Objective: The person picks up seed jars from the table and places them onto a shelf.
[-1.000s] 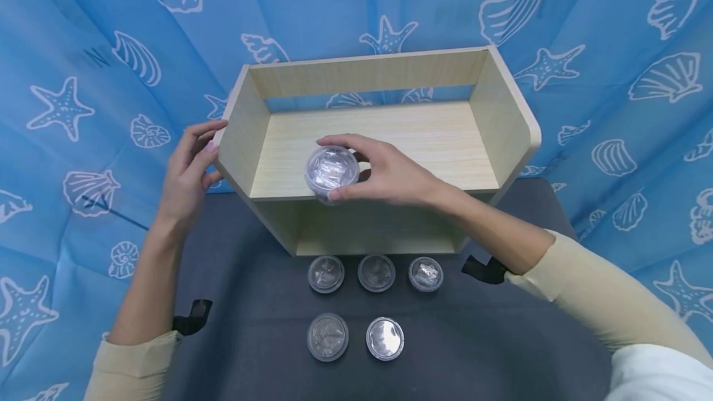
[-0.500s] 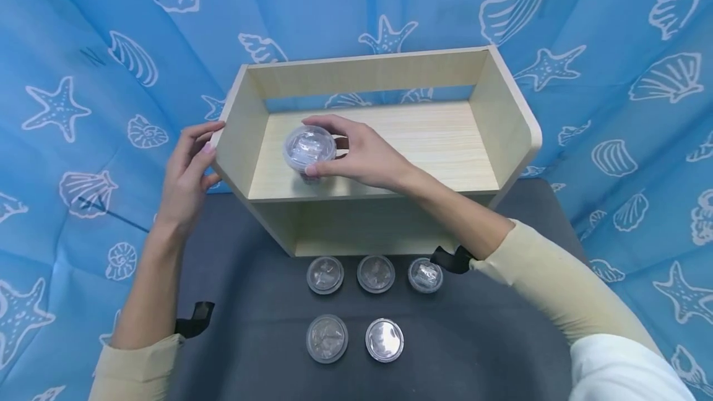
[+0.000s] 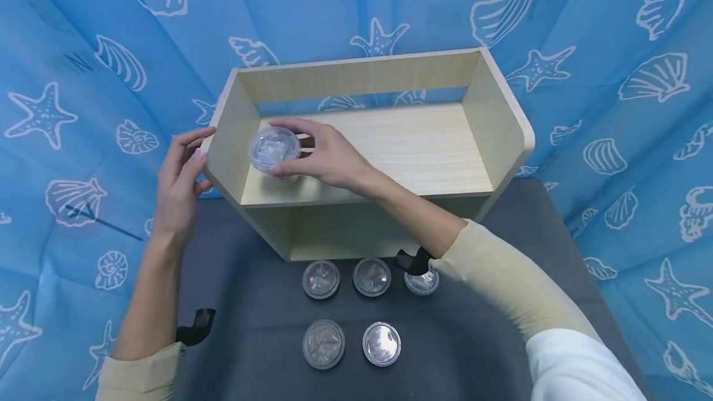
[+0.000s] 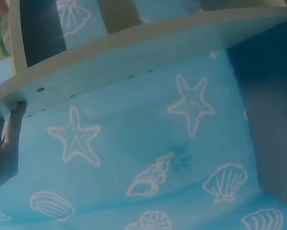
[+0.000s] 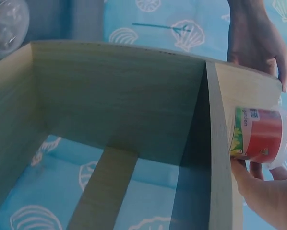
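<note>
My right hand (image 3: 331, 156) grips a round plastic jar (image 3: 273, 148) with a clear lid, fingers behind and thumb in front. In the right wrist view the jar's label (image 5: 261, 135) is red, with green and yellow at the base, and its bottom is right at the middle board (image 5: 219, 143). It is over the left end of the upper shelf of a pale wooden two-tier rack (image 3: 384, 153). My left hand (image 3: 178, 187) touches the front edge of the rack's left side panel (image 3: 225, 135); its fingers lie along the outer face in the left wrist view.
On the dark tabletop (image 3: 250, 339) before the rack stand several similar lidded jars in two rows, among them a front jar (image 3: 324, 344) and a shiny-lidded jar (image 3: 381, 344). My right sleeve strap partly covers another jar (image 3: 421, 282). A blue shell-patterned curtain (image 3: 334, 5) hangs behind.
My right hand has carried the jar leftward along the upper shelf, from near its middle to the left end. The left hand keeps its place at the side panel; the view has shifted slightly.
</note>
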{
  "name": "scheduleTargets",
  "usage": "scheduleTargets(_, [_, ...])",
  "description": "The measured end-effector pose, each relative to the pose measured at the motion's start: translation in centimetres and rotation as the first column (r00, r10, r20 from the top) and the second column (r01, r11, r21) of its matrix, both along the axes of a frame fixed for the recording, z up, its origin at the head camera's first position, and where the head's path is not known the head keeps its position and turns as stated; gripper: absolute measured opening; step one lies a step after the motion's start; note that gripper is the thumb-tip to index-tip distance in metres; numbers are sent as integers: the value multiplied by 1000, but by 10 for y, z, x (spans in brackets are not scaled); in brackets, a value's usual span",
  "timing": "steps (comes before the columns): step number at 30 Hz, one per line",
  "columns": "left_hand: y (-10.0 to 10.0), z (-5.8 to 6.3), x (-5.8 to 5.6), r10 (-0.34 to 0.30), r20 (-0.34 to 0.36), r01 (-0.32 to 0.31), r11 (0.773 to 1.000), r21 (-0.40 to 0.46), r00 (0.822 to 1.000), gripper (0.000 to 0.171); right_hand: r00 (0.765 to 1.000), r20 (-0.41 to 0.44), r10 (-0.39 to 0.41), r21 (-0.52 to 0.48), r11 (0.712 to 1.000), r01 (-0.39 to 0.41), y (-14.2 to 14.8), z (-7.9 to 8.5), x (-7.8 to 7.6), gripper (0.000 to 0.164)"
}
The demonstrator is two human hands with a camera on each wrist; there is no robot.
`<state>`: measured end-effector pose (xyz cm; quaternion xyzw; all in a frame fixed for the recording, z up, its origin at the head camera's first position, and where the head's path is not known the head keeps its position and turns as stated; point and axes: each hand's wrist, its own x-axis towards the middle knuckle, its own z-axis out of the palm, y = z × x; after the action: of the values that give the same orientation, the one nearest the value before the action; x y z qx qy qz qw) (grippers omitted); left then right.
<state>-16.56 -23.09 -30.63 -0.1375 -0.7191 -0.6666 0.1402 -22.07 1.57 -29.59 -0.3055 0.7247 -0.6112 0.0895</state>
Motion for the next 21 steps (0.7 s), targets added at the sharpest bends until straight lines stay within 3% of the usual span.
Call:
scheduleTargets(12, [4, -3, 0, 30, -13, -29, 1000, 9, 999, 36, 997, 59, -58, 1, 998, 58, -21, -11, 1, 68])
scheduleTargets(21, [4, -5, -2, 60, -21, -60, 998, -5, 998, 37, 997, 35, -71, 38, 997, 69, -23, -16, -1, 71])
